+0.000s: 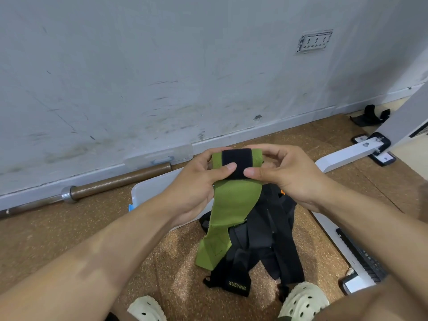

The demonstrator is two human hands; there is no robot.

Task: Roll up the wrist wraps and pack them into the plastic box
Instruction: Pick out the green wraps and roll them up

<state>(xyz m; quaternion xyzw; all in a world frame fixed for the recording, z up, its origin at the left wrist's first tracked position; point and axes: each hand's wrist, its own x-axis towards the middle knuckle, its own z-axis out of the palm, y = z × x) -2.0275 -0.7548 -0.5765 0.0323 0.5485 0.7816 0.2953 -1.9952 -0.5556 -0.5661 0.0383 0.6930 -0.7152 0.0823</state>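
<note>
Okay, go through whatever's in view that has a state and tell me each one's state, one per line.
Green wrist wrap: partly rolled at the top, tail hanging loose.
Left hand: grips the roll.
Right hand: pinches the roll.
Black wraps: unrolled, heaped on the floor.
Plastic box: open, contents hidden by the arms.
Box lid: off, leaning against the wall.

We held both bare forearms out ahead, converging toward the middle. Our left hand [199,181] curled its fingers round the green wrist wrap [234,195], thumb pressed on its black band. Our right hand [284,174] pinched the roll's other end, thumb meeting the left thumb.
</note>
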